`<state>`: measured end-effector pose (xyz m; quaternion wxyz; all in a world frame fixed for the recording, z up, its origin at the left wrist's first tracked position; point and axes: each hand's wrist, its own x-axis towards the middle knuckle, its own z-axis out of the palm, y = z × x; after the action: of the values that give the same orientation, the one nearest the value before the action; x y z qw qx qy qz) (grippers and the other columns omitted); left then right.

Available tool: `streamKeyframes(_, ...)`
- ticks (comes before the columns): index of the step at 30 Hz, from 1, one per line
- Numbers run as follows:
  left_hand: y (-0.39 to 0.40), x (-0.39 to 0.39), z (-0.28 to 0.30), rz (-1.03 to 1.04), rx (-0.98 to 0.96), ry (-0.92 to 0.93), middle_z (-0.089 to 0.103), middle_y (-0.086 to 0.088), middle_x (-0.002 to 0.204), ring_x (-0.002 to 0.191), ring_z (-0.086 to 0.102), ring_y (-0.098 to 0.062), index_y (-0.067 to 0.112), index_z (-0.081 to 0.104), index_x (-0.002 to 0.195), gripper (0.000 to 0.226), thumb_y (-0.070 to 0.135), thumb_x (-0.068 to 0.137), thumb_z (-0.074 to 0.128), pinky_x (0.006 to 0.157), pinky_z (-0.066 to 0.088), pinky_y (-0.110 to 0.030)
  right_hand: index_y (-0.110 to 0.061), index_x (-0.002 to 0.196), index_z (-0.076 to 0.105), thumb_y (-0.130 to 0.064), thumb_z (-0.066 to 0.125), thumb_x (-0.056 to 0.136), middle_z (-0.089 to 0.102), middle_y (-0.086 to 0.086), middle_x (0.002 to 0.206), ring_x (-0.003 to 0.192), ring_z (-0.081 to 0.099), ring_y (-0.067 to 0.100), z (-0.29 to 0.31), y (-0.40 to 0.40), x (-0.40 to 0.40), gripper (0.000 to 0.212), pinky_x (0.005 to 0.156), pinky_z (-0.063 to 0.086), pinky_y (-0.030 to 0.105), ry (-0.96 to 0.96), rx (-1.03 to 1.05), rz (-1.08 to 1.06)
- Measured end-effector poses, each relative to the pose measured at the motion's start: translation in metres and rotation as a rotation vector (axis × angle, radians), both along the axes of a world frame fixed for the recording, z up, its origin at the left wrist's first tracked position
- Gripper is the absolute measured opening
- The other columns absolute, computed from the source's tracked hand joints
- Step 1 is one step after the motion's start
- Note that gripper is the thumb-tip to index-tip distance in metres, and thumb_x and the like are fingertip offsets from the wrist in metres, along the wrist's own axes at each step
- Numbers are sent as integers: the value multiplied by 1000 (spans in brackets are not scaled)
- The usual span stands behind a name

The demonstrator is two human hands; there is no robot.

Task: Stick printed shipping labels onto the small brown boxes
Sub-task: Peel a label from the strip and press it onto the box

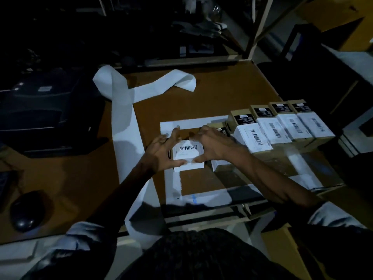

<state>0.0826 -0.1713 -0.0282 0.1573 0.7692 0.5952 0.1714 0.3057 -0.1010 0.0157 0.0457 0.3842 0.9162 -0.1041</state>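
A small box [188, 156] with a white barcode label on top sits in the middle of the table. My left hand [163, 150] holds its left side, thumb along the near edge and fingers up at the far edge. My right hand [212, 144] holds its right side the same way, thumb meeting the left thumb at the label's near edge. Several small brown boxes [282, 126] with white labels stand in a row to the right. A long strip of white label backing [123, 110] curls across the table on the left.
A dark label printer [46, 118] stands at the left, and a black mouse [26, 211] lies near the front left corner. White tape lines [193, 122] frame a square on the brown table. Metal shelving [258, 27] rises behind.
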Motion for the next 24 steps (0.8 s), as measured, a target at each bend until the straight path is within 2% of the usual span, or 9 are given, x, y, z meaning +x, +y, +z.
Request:
streamKeyframes(1,0,1,-1,3,53,51,57,-1,142,136,47,-26,22,3,158,116,69,74,67,116,-3,-18,-23,140,51,-58,80,70,55,9,133,120,48,28,-1,-2,0,84,98,43,40,-13,38,18)
streamKeyframes(3,-1,3,-4,-2,134,134,60,-2,139,132,53,-25,16,8,159,117,78,71,53,116,-16,-18,-22,143,47,-57,80,71,53,6,140,125,44,26,-3,-6,-2,87,102,37,39,-47,112,34)
streamKeyframes(5,-1,4,-10,-6,183,185,63,-2,135,129,56,-26,12,8,159,118,78,72,53,118,-18,-23,-22,143,45,-57,80,71,53,4,143,127,43,25,-4,-8,-4,87,102,35,40,-76,167,31)
streamKeyframes(8,0,9,-3,19,139,210,56,2,143,140,44,-27,19,-12,156,122,68,76,66,118,-18,-29,-22,142,47,-57,81,71,54,5,142,128,44,26,-2,-9,-6,86,103,36,42,-109,188,34)
streamKeyframes(12,16,8,26,57,-130,90,46,3,151,146,29,-31,25,-19,155,128,59,76,76,122,10,-42,-27,140,53,-53,87,63,53,8,135,124,50,29,13,8,-9,88,102,46,46,-26,-128,-66)
streamKeyframes(14,25,2,36,16,-206,-50,47,0,151,139,44,-29,28,-16,156,131,58,73,80,112,37,-38,-25,131,63,-53,87,65,60,4,128,116,56,26,23,24,-12,76,96,50,46,-39,-236,-65)
streamKeyframes(16,35,-6,43,-3,-232,-168,51,-1,148,124,60,-23,32,-16,156,130,56,73,82,92,53,-27,-19,121,69,-47,84,73,67,3,118,105,61,23,32,36,-15,58,91,53,46,-44,-292,-72)
streamKeyframes(20,49,-11,49,73,-78,-65,69,-1,124,90,72,-16,39,-13,155,115,66,80,69,75,61,-30,-14,120,70,-32,75,88,70,6,109,98,65,24,34,49,-12,37,85,55,45,71,-321,-155)
streamKeyframes(24,44,-12,34,109,-2,-45,69,-2,126,88,72,-16,37,-4,157,106,69,81,63,74,62,-34,-27,128,66,-41,71,89,69,0,120,107,61,22,25,50,-9,42,92,52,45,69,-274,-158)
